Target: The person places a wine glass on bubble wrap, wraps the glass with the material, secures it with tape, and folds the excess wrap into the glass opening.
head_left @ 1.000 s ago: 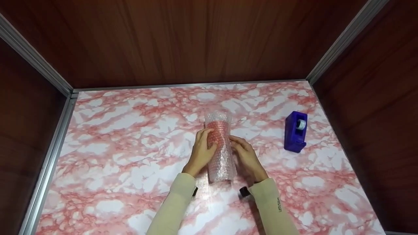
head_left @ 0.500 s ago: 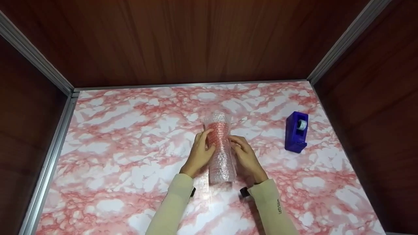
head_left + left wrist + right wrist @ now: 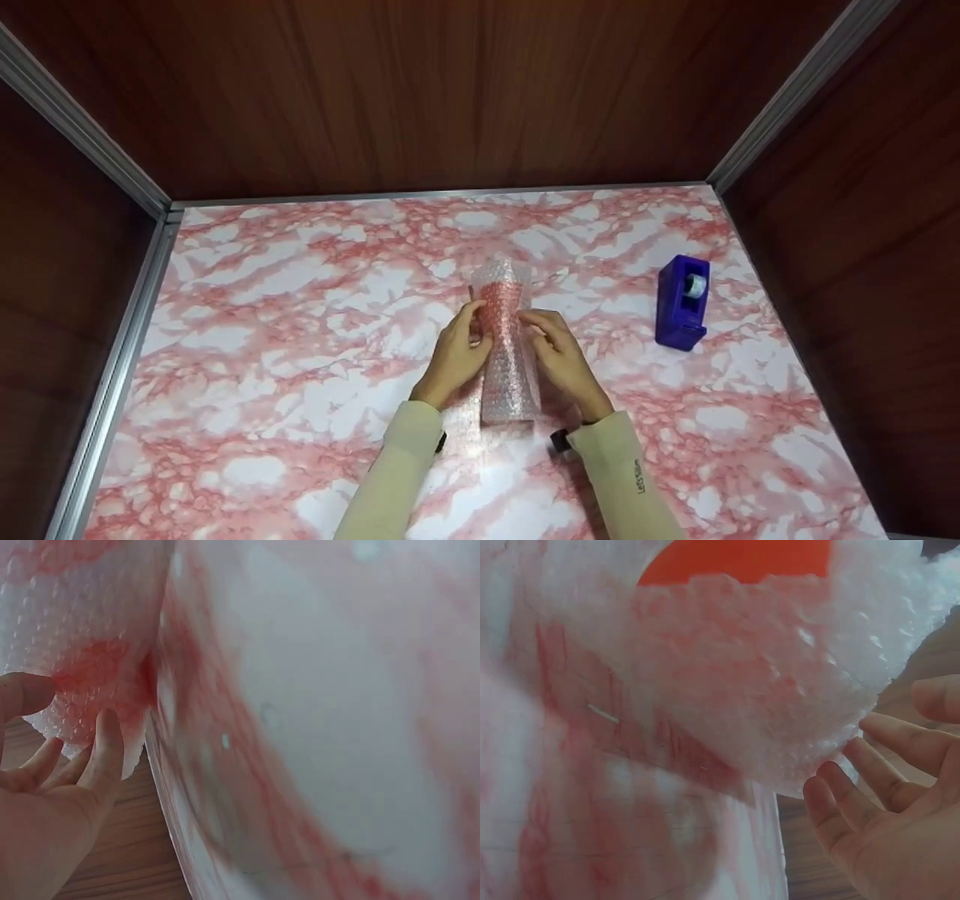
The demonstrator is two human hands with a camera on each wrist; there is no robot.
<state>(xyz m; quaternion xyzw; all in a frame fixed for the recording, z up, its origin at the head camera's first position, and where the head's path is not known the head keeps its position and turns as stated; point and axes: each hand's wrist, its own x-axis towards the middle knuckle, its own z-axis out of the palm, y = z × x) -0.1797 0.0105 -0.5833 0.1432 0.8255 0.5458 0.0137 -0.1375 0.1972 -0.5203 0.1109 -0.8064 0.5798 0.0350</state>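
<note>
A roll of clear bubble wrap lies lengthwise on the table, around a red thing whose kind I cannot tell. In the right wrist view part of the red thing shows bright and smooth at the top. My left hand holds the roll's left side, thumb and fingertips against the bubbles. On the other side my right hand touches the wrap's edge with its fingertips. In its wrist view those fingers are fairly straight and the thumb is apart from the wrap.
A purple tape dispenser with a tape roll stands on the right side of the marbled pink and white table. Dark wood panels with metal framing enclose the back and sides.
The bubble wrap roll has shifted and turned slightly between the hands. My left hand has moved a little left, and the right fingertips have crept left over the wrap's edge.
</note>
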